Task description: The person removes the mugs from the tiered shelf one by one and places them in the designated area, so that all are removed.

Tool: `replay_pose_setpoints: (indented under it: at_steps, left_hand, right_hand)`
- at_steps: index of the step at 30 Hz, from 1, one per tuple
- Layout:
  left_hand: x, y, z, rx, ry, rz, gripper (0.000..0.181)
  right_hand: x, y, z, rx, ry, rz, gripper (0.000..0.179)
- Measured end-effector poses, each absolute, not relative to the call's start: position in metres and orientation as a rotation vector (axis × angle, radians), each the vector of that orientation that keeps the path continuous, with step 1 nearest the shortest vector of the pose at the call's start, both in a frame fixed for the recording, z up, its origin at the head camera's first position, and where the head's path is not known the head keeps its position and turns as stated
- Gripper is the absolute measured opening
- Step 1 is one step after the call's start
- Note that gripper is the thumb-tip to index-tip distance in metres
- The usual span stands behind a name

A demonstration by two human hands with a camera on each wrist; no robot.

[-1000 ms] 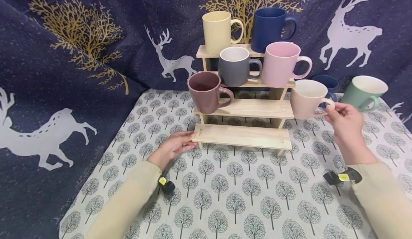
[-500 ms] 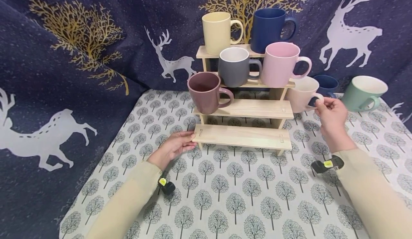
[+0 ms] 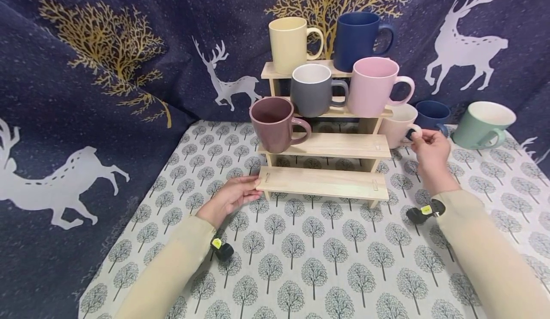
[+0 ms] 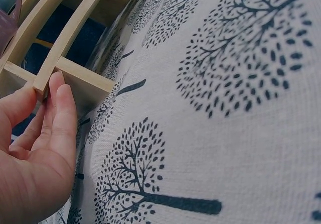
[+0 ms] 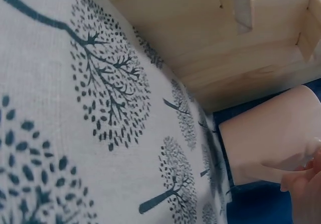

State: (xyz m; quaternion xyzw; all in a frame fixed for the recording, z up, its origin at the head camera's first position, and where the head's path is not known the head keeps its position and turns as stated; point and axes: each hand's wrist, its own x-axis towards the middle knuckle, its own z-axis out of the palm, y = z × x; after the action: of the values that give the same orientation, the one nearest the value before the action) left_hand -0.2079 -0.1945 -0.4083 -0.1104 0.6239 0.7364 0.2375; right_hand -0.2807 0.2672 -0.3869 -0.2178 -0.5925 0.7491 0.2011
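Note:
My right hand [image 3: 431, 154] pinches the handle of a pale pink mug [image 3: 397, 125], upright behind the right end of the stepped wooden rack [image 3: 322, 183]. In the right wrist view this mug [image 5: 273, 138] is close beside the rack's side panel [image 5: 185, 48], and only my fingertips show at its handle. My left hand [image 3: 234, 197] pinches the left end of the rack's lowest shelf, thumb on top and fingers beneath. The left wrist view shows that same grip of the left hand [image 4: 42, 143] on the shelf's corner.
On the rack stand a mauve mug [image 3: 275, 125], a grey mug [image 3: 311, 92], a pink mug [image 3: 371, 87], a cream mug [image 3: 289, 47] and a navy mug [image 3: 356, 42]. A dark blue mug [image 3: 433, 113] and a green mug [image 3: 483, 125] are at the back right, before a curtain [image 3: 129, 94].
My right hand has carried the pale pink mug back and to the left, partly behind the rack's right end. My left hand has stayed at the lowest shelf.

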Motion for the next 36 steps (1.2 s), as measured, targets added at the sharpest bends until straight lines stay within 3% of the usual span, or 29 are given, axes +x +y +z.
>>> replay_pose_setpoints:
  at_steps: [36]
  left_hand:
    - [-0.208, -0.194, -0.409, -0.297, 1.762, 1.976, 0.051]
  right_hand:
    - [-0.304, 0.268, -0.412, -0.522, -1.714, 2.086, 0.029]
